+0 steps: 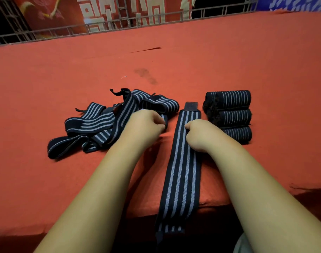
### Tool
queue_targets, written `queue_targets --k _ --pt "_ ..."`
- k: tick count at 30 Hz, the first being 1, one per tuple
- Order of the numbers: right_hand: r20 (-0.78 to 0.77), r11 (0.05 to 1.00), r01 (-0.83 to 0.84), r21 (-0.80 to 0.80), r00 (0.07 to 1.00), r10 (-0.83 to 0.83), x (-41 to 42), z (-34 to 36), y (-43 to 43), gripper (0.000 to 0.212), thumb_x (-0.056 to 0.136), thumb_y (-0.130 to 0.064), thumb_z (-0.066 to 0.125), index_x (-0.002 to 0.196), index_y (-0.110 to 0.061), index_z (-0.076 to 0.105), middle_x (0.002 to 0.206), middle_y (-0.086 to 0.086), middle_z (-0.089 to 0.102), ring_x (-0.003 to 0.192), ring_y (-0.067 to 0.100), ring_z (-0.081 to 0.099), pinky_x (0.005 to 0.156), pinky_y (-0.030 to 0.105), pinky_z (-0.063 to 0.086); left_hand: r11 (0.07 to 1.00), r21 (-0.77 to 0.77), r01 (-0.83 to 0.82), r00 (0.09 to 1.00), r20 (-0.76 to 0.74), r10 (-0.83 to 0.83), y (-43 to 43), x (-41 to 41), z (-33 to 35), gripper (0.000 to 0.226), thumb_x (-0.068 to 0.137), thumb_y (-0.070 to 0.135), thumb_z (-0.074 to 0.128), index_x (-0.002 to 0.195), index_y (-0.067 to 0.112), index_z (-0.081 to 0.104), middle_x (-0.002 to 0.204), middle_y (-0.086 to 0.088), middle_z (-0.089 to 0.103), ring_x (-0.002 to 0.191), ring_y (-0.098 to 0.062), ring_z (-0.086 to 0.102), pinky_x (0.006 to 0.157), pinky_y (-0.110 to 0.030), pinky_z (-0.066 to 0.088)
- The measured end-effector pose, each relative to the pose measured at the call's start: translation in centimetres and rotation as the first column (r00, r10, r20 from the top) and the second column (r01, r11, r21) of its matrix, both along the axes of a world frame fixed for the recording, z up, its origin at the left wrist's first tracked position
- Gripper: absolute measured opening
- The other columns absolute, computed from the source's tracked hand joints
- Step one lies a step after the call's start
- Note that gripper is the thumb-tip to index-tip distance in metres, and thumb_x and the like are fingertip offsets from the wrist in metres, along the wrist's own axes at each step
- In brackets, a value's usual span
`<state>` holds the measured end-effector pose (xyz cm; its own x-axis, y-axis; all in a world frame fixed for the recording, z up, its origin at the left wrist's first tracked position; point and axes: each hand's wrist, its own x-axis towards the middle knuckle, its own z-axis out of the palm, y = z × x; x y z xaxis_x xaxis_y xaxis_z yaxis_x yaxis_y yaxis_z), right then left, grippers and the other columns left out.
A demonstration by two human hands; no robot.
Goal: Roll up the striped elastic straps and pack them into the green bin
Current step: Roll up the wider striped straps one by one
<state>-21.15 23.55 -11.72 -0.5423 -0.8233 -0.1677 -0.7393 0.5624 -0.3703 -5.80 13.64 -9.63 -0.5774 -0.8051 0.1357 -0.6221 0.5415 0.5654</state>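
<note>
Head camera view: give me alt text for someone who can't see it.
A right hand holds a flat striped strap on a red table, the left hand beside it. Loose straps lie left, three rolled straps right.

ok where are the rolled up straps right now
In the head view the three rolled straps sit together on the red cloth at right, just beyond the right hand and right of the flat strap.

Right hand point(198, 134) holds the flat strap point(181, 170) lying between the loose pile point(101, 123) and three rolled straps point(232, 115).
</note>
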Motion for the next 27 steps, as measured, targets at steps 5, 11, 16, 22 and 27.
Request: queue_targets --k 5,11,16,22,27 --pt "0.019 0.999 -0.011 -0.033 1.0 0.012 -0.2 -0.3 -0.1 0.044 0.103 -0.011 0.042 0.139 -0.013 0.067 0.146 0.012 0.063 0.13 0.033 0.06 0.109 0.042 0.052 0.966 -0.252 -0.057 0.998 0.0 0.059 -2.2 0.4 -2.0 0.036 0.093 0.009 0.067 0.126 0.022 0.074 0.125 -0.001 0.061 0.123 -0.024 0.057 0.096 -0.031 0.044" --pt "0.017 0.999 -0.037 -0.04 0.999 0.038 -0.3 -0.5 -0.7 0.05 0.104 -0.01 0.042 0.15 -0.017 0.061 0.157 0.007 0.055 0.143 0.03 0.052 0.116 0.04 0.045 0.959 -0.28 -0.037 0.997 0.06 0.056 -2.8 0.9 -4.0 0.041 0.095 0.01 0.067 0.132 0.025 0.07 0.123 0.001 0.057 0.125 -0.028 0.051 0.102 -0.045 0.05" --pt "0.047 0.99 0.013 -0.138 0.999 -0.006 -0.3 -0.9 -0.9 0.047 0.103 -0.015 0.045 0.145 -0.02 0.065 0.151 0.006 0.062 0.135 0.027 0.059 0.109 0.036 0.049 0.953 -0.301 -0.027 0.998 0.054 0.045 -2.5 1.3 -3.9 0.026 0.096 0.017 0.07 0.12 0.026 0.074 0.117 0.003 0.063 0.119 -0.027 0.058 0.097 -0.047 0.052" --pt "0.07 0.946 0.051 -0.321 0.997 -0.03 -0.1 -0.7 -0.9 0.037 0.106 -0.025 0.046 0.131 -0.027 0.074 0.122 0.001 0.075 0.091 0.016 0.063 0.077 0.028 0.046 0.946 -0.32 -0.051 0.995 0.067 0.077 -2.9 2.5 -3.5 0.022 0.099 0.019 0.067 0.117 0.029 0.076 0.11 0.005 0.065 0.115 -0.025 0.061 0.088 -0.043 0.052" --pt "0.112 0.925 0.018 -0.379 0.993 0.026 0.6 -0.4 -0.7 0.031 0.106 -0.029 0.05 0.124 -0.033 0.076 0.095 -0.011 0.073 0.085 0.009 0.068 0.078 0.031 0.054 0.94 -0.341 -0.03 0.994 0.084 0.062 -3.2 3.1 -3.4 0.027 0.096 0.012 0.067 0.113 0.03 0.078 0.104 0.005 0.062 0.105 -0.027 0.063 0.082 -0.042 0.054"
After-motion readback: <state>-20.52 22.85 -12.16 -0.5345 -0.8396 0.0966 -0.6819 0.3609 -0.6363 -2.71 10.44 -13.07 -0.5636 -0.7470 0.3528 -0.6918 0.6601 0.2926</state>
